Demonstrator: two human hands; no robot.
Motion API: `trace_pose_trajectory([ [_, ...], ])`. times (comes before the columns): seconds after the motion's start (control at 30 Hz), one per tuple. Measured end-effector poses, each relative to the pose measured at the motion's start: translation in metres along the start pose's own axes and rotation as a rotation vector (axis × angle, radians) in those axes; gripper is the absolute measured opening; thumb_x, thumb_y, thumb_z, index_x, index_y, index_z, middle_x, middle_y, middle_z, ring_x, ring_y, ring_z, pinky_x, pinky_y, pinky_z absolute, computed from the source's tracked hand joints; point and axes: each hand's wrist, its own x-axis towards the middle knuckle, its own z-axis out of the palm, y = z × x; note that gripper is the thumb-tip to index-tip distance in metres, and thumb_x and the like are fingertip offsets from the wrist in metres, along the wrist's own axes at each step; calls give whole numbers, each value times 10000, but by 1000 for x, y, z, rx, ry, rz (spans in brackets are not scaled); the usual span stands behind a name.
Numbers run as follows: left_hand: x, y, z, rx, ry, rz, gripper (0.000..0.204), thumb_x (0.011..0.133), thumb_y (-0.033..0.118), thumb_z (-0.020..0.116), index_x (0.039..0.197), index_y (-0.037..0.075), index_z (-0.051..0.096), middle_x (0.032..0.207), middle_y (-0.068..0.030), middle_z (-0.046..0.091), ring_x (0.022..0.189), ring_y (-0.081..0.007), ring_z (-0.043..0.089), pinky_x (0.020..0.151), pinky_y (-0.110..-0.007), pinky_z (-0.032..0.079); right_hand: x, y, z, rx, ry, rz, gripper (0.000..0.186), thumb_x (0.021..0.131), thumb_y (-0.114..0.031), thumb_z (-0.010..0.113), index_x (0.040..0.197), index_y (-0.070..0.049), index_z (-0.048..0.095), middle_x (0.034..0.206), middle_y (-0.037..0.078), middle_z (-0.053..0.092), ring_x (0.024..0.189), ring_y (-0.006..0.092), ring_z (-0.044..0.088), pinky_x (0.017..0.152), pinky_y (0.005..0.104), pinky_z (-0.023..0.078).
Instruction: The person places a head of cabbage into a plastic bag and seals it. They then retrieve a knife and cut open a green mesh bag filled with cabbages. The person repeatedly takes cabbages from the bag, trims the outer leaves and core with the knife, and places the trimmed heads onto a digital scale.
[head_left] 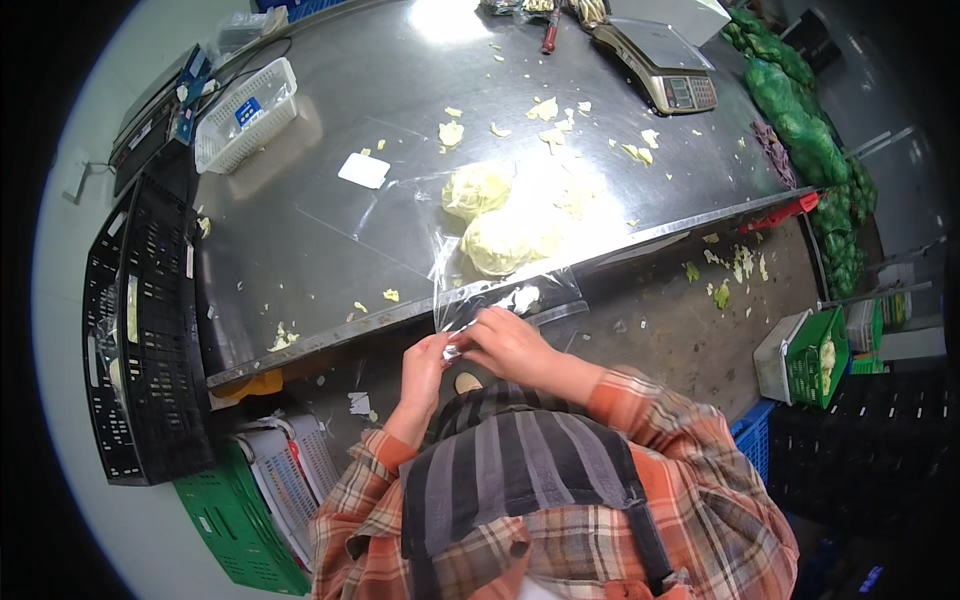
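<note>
One end of a clear plastic bag, gathered to a bunch, is pinched in the fingers of a worker's left hand and right hand, the two close together over the near edge of a metal table. The fingertips are partly hidden by the shiny film. The rest of the bag runs over that edge onto the tabletop, where it lies around pale cabbages; at least two heads can be made out, though glare to their right makes an exact count uncertain.

The worker wears an orange plaid shirt and a striped apron. Cabbage scraps are scattered beyond the bag, and a white card lies to its left. Farther off on the table are a white basket at left, a red-handled tool at the far side and a scale at right. A black crate stands at the table's left end; green net sacks line the right, past the table.
</note>
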Motion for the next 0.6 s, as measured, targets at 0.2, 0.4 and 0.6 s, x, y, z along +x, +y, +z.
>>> trace_pose_trajectory([
  [0.2, 3, 14, 0, -61, 13, 69, 252, 928, 177, 476, 914, -23, 629, 861, -95, 665, 757, -146, 644, 703, -250, 506, -9, 0, -5, -113, -415, -205, 124, 744, -119, 571, 812, -28, 524, 856, 113, 517, 831, 269, 511, 744, 364, 425],
  [0.4, -2, 25, -1, 3, -64, 25, 303, 944, 212, 463, 956, -43, 627, 890, -113, 675, 759, -122, 639, 686, -226, 488, -146, 26, -43, -170, -437, 245, 128, 775, -148, 617, 796, -32, 567, 802, 112, 520, 788, 294, 524, 717, 385, 450],
  [0.6, -7, 11, 6, -46, 17, 56, 253, 945, 165, 478, 857, -32, 610, 805, -66, 631, 674, -105, 580, 638, -231, 460, 4, -7, 10, -40, 36, -7, 180, 713, -90, 684, 836, -35, 564, 789, 99, 503, 778, 268, 499, 697, 362, 426],
])
